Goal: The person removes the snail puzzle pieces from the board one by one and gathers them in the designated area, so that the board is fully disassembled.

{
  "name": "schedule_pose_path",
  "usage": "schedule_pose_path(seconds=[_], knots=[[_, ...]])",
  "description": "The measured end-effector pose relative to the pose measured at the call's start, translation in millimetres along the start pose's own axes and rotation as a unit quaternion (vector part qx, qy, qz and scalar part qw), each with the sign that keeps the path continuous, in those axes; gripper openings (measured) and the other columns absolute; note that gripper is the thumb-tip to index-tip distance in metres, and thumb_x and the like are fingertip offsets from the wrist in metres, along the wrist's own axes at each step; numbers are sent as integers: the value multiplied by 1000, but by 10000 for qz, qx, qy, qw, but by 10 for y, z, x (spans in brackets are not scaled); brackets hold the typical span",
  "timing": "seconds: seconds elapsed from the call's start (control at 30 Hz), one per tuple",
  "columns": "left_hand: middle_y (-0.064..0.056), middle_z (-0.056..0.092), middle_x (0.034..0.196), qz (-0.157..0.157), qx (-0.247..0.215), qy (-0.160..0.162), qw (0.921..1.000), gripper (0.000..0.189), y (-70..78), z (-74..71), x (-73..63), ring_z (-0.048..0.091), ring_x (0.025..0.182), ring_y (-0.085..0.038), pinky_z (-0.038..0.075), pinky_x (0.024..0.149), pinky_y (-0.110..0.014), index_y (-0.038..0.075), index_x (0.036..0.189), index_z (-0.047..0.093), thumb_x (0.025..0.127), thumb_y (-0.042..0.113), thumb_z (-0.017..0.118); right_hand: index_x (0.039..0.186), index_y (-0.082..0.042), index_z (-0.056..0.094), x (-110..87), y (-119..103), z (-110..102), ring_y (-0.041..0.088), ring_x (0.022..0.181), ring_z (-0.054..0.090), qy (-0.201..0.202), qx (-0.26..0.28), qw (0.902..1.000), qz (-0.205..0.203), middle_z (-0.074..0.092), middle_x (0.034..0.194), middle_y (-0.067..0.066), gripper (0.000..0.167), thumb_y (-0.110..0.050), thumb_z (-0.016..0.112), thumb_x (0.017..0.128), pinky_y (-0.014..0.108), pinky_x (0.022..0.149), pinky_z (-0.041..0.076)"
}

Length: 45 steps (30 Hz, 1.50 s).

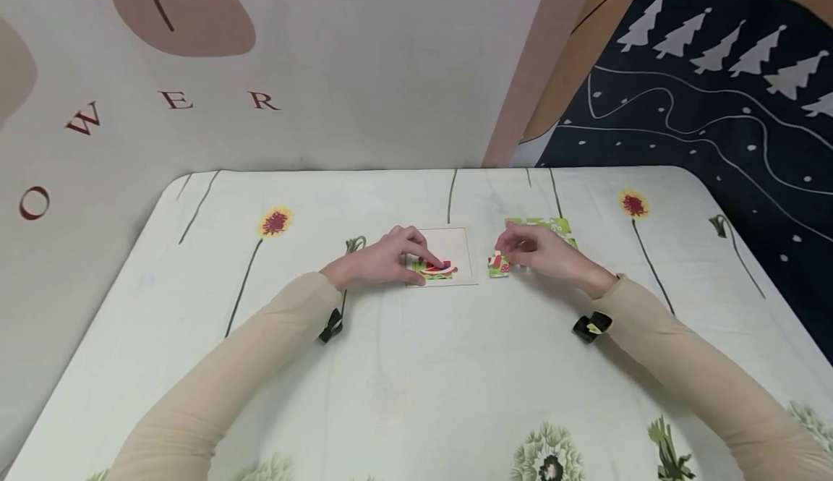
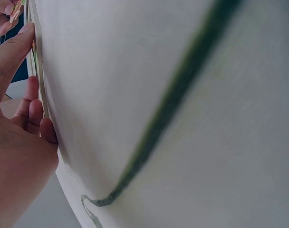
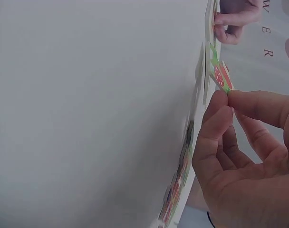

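Note:
A shallow white puzzle tray [image 1: 449, 239] with a thin brown outline lies in the middle of the table. Joined puzzle pieces [image 1: 434, 275] with a green, red and blue picture fill part of its lower left. My left hand [image 1: 393, 257] rests over the tray's left side, index finger extended onto the pieces, thumb near the lower edge. Between thumb and fingertips, my right hand [image 1: 547, 253] pinches a puzzle piece [image 3: 221, 76], green with red and a white-dotted red patch. That piece is tilted, just right of the tray.
Beyond the right hand, partly hidden by it, lie more green puzzle pieces [image 1: 560, 226] with white shapes. They show edge-on as a colourful row [image 3: 175, 190] in the right wrist view. A flower-printed white cloth [image 1: 416, 380] covers the table, which meets a printed backdrop [image 1: 390, 105].

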State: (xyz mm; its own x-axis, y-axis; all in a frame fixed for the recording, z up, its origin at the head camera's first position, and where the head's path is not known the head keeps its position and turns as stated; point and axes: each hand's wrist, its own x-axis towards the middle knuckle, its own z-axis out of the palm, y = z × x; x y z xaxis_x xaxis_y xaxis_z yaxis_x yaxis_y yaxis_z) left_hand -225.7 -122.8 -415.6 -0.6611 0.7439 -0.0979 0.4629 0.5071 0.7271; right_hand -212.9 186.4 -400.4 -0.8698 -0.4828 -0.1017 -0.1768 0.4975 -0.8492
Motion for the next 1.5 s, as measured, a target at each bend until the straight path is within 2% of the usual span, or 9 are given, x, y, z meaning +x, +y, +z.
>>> schedule_pose_path(seconds=[0.1,0.17,0.23,0.33,0.7,1.0,1.5], knots=[[-4,48,117,-18,31,6,10000,35,-4,0,-2,35,108,-26,30,88,-39,16,117,72,82,14,78,102,2,66,-31,28,-35,31,121,50,37,-22,10000,-20,61,92,13,12,3,60,91,25,72,44],[-4,48,116,-10,61,14,10000,35,-7,0,-2,35,108,-26,30,88,-39,15,117,72,82,14,78,102,2,66,-51,49,-57,29,103,57,71,-50,10000,-25,61,92,13,13,3,60,91,25,72,44],[-4,48,116,19,85,19,10000,35,-10,1,0,35,107,-26,29,88,-39,15,117,72,82,14,78,103,2,66,-73,62,-79,26,86,55,77,-95,9999,2,61,93,12,13,3,60,91,26,70,44],[-4,49,114,71,82,20,9999,35,-9,2,-1,35,106,-25,29,88,-39,15,117,72,83,14,78,104,1,66,-108,85,-115,23,84,55,81,-110,9999,89,61,95,12,14,1,60,92,27,69,45],[-4,48,114,25,40,-5,10000,35,4,-2,-10,34,108,-26,30,89,-40,16,118,72,83,15,77,108,-1,66,-248,112,-251,25,85,52,188,-253,9988,381,59,97,12,17,-3,62,92,27,64,45],[-4,47,114,12,10,2,10000,35,-5,8,-3,34,108,-26,29,89,-40,16,117,72,83,15,77,106,0,66,-339,166,-342,26,79,55,250,-273,9985,413,60,95,13,14,-3,62,92,29,61,46],[-3,49,115,-7,-36,4,10000,35,13,0,-7,35,107,-25,29,89,-40,16,116,73,82,14,78,111,4,63,-518,295,-546,20,82,57,449,-397,9963,621,61,100,16,19,-1,59,93,27,64,47]])
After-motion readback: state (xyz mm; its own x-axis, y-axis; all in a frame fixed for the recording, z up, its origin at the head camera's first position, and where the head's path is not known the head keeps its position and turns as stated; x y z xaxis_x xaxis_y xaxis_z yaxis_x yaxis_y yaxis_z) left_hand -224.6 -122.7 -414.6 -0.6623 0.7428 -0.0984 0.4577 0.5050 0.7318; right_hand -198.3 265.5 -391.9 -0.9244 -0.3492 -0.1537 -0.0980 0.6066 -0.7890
